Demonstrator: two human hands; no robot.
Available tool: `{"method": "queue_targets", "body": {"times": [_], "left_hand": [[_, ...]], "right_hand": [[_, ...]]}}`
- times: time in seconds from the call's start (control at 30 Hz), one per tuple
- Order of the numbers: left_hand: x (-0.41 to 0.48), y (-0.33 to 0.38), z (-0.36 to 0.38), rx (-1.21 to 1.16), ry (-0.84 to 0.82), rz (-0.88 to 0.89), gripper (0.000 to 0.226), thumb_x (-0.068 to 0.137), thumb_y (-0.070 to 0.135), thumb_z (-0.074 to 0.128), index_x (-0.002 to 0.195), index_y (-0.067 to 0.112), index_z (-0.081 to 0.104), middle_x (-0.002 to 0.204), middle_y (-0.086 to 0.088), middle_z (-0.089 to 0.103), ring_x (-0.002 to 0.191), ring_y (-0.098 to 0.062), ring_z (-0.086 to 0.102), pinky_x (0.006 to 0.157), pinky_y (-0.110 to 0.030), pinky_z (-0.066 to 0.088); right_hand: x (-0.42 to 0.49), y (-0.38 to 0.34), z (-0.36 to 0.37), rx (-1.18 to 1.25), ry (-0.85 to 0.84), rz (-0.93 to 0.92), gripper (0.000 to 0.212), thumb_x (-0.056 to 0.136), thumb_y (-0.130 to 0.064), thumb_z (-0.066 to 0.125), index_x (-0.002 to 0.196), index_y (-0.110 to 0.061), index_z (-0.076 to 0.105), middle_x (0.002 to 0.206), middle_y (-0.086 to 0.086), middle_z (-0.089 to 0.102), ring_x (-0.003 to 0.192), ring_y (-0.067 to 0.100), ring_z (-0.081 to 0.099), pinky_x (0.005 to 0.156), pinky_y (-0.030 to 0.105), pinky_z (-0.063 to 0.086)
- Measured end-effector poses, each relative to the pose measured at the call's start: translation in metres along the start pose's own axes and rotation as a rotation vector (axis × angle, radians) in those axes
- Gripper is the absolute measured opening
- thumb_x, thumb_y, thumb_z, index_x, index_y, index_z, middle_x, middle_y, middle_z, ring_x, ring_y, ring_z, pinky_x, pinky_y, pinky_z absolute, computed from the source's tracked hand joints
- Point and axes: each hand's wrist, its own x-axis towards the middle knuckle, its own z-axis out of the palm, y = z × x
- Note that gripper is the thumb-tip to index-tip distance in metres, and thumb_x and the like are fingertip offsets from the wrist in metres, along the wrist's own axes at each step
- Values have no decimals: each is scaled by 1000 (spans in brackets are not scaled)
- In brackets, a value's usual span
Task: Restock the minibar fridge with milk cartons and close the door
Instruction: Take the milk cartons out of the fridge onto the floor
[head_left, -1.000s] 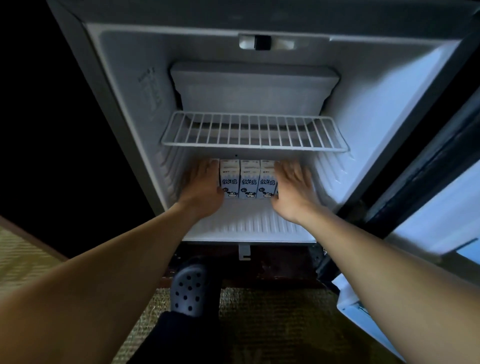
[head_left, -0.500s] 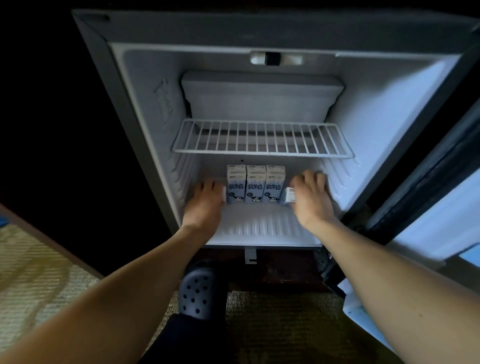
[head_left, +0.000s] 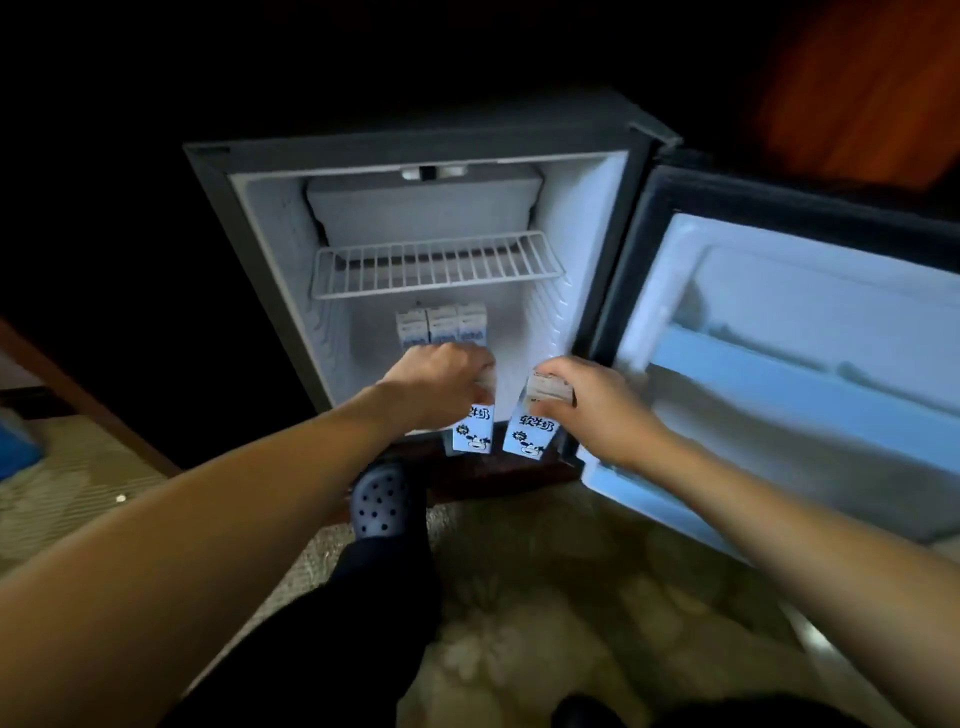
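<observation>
With the fridge (head_left: 275, 218) door (head_left: 810, 332) open, I hold one milk carton (head_left: 474, 428) in the left hand (head_left: 441, 382) grip, another carton (head_left: 532, 431) in the right hand (head_left: 587, 402), both at the fridge's front edge; three cartons (head_left: 441, 325) stand at its back.

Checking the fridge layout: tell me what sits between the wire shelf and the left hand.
In the head view, three milk cartons stand in a row on the fridge floor, below the wire shelf and just behind the left hand.
</observation>
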Motion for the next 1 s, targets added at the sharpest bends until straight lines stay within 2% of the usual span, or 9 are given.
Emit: {"method": "queue_targets", "body": {"times": [0.07, 0.17, 0.33, 0.53, 0.77, 0.87, 1.0], "left_hand": [[-18, 36, -16, -13, -18, 83, 12, 94, 35, 61, 106, 31, 60, 113, 10, 66, 93, -15, 60, 80, -32, 46], [-41, 91, -37, -52, -35, 146, 36, 94, 45, 62, 124, 26, 59, 121, 6, 63, 106, -21, 60, 87, -37, 48], [-74, 175, -55, -166, 11, 253, 38, 90, 46, 68, 122, 26, 61, 113, 3, 66, 99, -22, 60, 81, -38, 49], [-91, 268, -67, -252, -55, 357, 45, 84, 50, 74, 121, 26, 63, 109, 3, 68, 96, -21, 62, 87, -43, 52], [-109, 371, -27, -77, -122, 578, 43, 86, 47, 71, 123, 28, 61, 117, 3, 68, 107, -24, 61, 86, -37, 50], [-115, 405, 5, -24, -175, 632, 40, 87, 44, 68, 123, 30, 59, 116, 3, 67, 103, -23, 62, 85, -37, 50], [-125, 439, 53, 14, -256, 612, 36, 87, 40, 70, 120, 30, 58, 108, 4, 66, 93, -19, 61, 81, -37, 52]], "right_hand": [[-48, 1, -23, 54, 19, 31, 44, 92, -35, 70, 133, -20, 59, 124, -2, 64, 93, 8, 59, 83, 27, 44], [-113, 3, -55, 40, 80, 67, 41, 90, -34, 73, 127, -19, 63, 121, -1, 66, 108, 19, 58, 88, 32, 44], [-214, 14, -97, 137, 231, 191, 43, 85, -25, 79, 124, -15, 66, 114, 2, 66, 102, 19, 59, 88, 32, 47], [-315, 40, -136, 284, 354, 337, 43, 82, -27, 81, 123, -31, 66, 118, -5, 67, 107, 15, 63, 94, 40, 53], [-410, 68, -150, 246, 441, 456, 42, 83, -19, 80, 124, -24, 69, 115, -9, 68, 100, 6, 64, 87, 29, 54], [-446, 87, -139, 236, 451, 508, 40, 86, -20, 77, 125, -23, 68, 114, -10, 66, 98, 4, 62, 82, 20, 51], [-485, 121, -116, 242, 453, 595, 39, 87, -20, 76, 125, -23, 67, 114, -8, 65, 94, 2, 60, 72, 10, 47]]}}
